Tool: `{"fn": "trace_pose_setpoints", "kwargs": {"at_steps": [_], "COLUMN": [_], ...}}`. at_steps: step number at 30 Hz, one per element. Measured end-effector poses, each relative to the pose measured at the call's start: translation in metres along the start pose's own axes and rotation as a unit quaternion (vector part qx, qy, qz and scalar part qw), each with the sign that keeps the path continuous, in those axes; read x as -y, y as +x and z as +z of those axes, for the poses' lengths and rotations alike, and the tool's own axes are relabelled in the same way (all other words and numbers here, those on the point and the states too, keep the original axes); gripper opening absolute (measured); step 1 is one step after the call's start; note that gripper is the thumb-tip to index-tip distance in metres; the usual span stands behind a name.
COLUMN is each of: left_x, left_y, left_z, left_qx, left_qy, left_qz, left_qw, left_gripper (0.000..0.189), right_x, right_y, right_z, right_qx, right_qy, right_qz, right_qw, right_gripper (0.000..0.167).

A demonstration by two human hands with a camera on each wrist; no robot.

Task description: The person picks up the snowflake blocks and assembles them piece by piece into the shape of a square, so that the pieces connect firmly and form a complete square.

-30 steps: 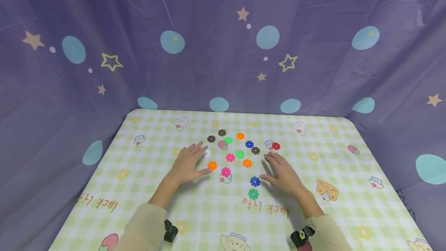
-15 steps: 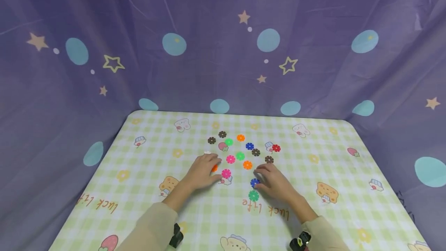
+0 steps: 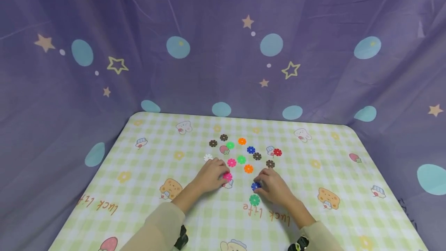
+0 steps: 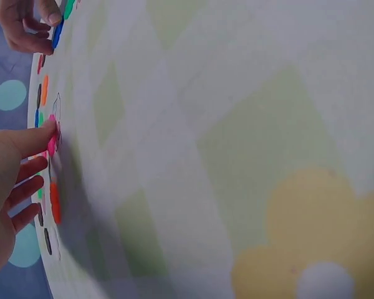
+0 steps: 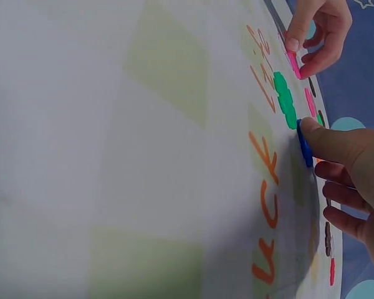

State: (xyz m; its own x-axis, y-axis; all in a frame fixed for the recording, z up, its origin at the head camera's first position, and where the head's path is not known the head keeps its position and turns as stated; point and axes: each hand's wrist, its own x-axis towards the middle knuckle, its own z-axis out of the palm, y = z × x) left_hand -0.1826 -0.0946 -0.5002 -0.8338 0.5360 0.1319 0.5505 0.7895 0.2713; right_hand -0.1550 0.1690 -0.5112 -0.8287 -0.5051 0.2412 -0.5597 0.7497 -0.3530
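Observation:
In the head view my left hand (image 3: pixel 210 175) pinches a pink notched plastic disc (image 3: pixel 227 176) lying flat on the table, thumb and forefinger at its edges. The left wrist view shows the thumb on this pink disc (image 4: pixel 52 142), with the other fingers spread beyond it. To the right, my right hand (image 3: pixel 275 187) pinches a blue notched disc (image 3: pixel 255 186) at its edge. Its thumb covers one end of the blue disc (image 5: pixel 305 151) in the right wrist view. A green disc (image 3: pixel 254 200) lies just nearer than the blue one. An orange disc (image 4: pixel 55 202) is hidden under the left hand in the head view.
Farther back lie several loose discs, among them a white one (image 3: pixel 208 157), another pink one (image 3: pixel 231 163), an orange one (image 3: pixel 248 169), a brown one (image 3: pixel 270 164) and a red one (image 3: pixel 277 152). A checked cloth (image 3: pixel 139 220) covers the table; a purple curtain (image 3: pixel 223 77) hangs behind.
From spread fingers, both hands have come down and inward. The left moved right over the orange disc and took hold of the pink disc; the right closed its fingers on the blue disc.

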Motion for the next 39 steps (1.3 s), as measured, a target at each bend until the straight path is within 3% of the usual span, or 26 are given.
{"fn": "trace_pose_setpoints", "kwargs": {"at_steps": [8,16,23,28,34,39], "left_x": [-0.003,-0.007,-0.007,-0.008,-0.010,-0.013], "left_y": [0.002,0.002,0.002,0.004,0.004,0.006], "left_z": [-0.001,0.000,0.004,0.002,0.001,-0.002], "left_qx": [0.008,0.031,0.024,0.020,0.016,0.032], "left_qy": [-0.022,-0.107,-0.220,-0.257,-0.300,-0.347], "left_qz": [-0.018,-0.039,-0.067,-0.104,-0.115,-0.143], "left_qw": [0.9996,0.9930,0.9728,0.9607,0.9467,0.9263], "left_gripper": [0.024,0.026,0.023,0.016,0.010,0.007], "right_x": [0.001,0.000,0.001,0.003,0.004,0.006], "right_y": [0.001,0.001,0.004,0.008,0.011,0.015], "right_z": [0.001,0.003,0.004,0.003,0.008,0.013], "right_qx": [0.015,0.062,0.058,0.043,0.023,0.003], "right_qy": [0.024,0.145,0.187,0.214,0.267,0.306], "right_qz": [0.047,0.097,0.117,0.134,0.157,0.166], "right_qw": [0.9985,0.9828,0.9736,0.9667,0.9505,0.9373], "right_gripper": [0.027,0.023,0.017,0.015,0.013,0.012]}}
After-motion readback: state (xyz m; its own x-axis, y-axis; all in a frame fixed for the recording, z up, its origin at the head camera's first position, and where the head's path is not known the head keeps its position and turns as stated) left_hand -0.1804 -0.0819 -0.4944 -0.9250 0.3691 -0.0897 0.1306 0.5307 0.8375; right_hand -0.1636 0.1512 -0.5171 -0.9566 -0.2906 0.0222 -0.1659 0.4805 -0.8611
